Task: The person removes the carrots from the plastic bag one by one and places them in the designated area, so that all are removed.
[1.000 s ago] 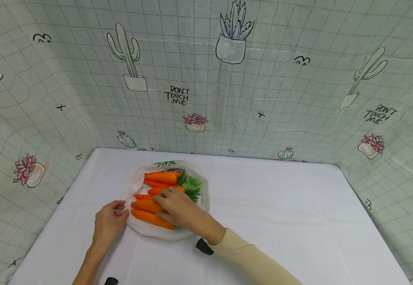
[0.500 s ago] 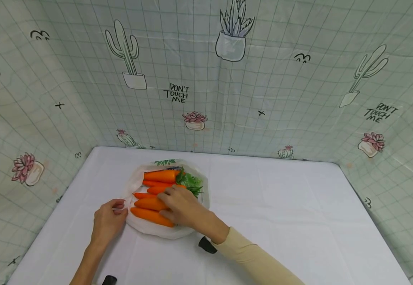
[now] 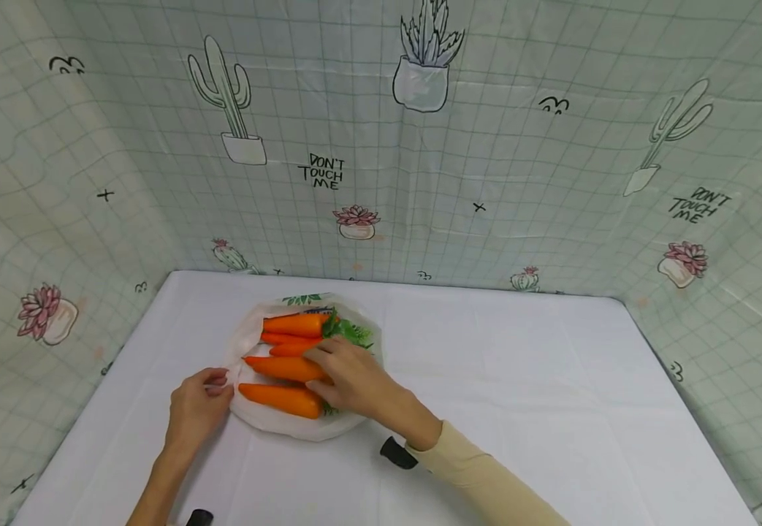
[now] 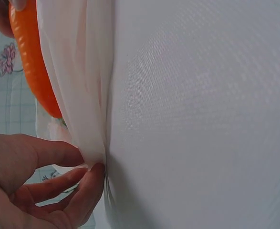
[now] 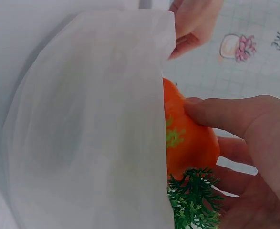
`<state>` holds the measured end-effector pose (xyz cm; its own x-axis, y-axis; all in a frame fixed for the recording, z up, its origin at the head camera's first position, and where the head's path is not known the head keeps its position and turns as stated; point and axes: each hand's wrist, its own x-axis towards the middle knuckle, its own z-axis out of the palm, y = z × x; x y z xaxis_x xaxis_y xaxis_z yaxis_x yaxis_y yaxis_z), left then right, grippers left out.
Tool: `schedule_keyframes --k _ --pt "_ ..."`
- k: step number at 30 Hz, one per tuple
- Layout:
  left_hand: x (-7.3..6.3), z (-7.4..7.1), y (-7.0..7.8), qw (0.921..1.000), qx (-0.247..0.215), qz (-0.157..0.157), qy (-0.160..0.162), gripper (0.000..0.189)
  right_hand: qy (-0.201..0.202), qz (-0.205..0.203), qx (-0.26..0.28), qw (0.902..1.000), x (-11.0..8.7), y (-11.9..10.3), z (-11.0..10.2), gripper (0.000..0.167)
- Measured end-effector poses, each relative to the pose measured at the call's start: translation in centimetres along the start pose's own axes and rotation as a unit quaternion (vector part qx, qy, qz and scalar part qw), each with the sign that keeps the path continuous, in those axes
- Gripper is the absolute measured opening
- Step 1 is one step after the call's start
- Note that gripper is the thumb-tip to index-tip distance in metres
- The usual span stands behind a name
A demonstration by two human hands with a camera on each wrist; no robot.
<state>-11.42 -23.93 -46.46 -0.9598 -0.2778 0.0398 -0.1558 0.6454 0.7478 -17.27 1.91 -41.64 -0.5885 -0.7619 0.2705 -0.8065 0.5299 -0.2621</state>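
The carrot (image 3: pixel 282 368) in the right hand (image 3: pixel 357 378) is in the wide mouth of a thin white bag (image 3: pixel 282 427), on the left part of the tabletop (image 3: pixel 519 365). Its thin end points to the left hand (image 3: pixel 196 409). The lowest carrot (image 3: pixel 280 399) is near it, on the person's side, and other carrots (image 3: pixel 293 324) lie on its far side.

The carrot looks smooth and shiny, so it may slip a bit. I think it is light and stiff and will not break easily. The fat end, or the fat part near it, looks like the best place to hold, because the thin end gives little to grab. The green leaves (image 5: pixel 192 202) look floppy and would be a poor handle. The bag looks soft and very light, so it could slide or fold if bumped.

The right hand has the carrot near its fat end, with the thumb on one side and fingers on the other, as far apart as the carrot is thick. I can't tell if it is lifted at all. The left hand pinches the bag's edge, thumb and fingertips close together.
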Motion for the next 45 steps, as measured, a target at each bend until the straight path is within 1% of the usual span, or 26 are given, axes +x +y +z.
schedule_keyframes --k 3,13,16,23,25,29,38,45 --pt "-0.1 0.0 0.0 1.0 0.0 0.003 0.0 0.028 0.006 0.013 0.02 0.9997 -0.5 0.3 -0.3 0.036" --pt "-0.2 0.1 0.1 1.0 0.001 0.006 0.005 0.029 0.046 0.037 0.081 0.995 -2.2 1.5 -1.6 0.043" --pt "-0.2 0.1 0.1 1.0 0.002 0.006 0.004 0.029 0.065 0.041 0.111 0.9909 -2.6 1.7 -2.0 0.042" --pt "-0.2 0.0 0.0 1.0 0.005 -0.003 -0.006 0.029 0.109 0.05 0.172 0.9778 -3.3 2.2 -2.8 0.042" --pt "-0.2 0.0 0.0 1.0 0.006 -0.003 -0.007 0.029 0.121 0.051 0.189 0.9731 -3.5 2.4 -3.1 0.042" --pt "-0.2 0.0 -0.1 1.0 0.005 -0.002 -0.007 0.029 0.147 0.068 0.225 0.9607 -4.1 2.9 -3.8 0.043" --pt "-0.2 0.1 -0.1 0.9999 0.01 -0.004 -0.003 0.029 0.19 0.134 0.28 0.9313 -5.6 4.4 -4.5 0.041" --pt "-0.2 0.1 -0.1 0.9999 0.007 -0.006 -0.01 0.03 0.216 0.196 0.298 0.9088 -7.0 5.6 -4.9 0.042"
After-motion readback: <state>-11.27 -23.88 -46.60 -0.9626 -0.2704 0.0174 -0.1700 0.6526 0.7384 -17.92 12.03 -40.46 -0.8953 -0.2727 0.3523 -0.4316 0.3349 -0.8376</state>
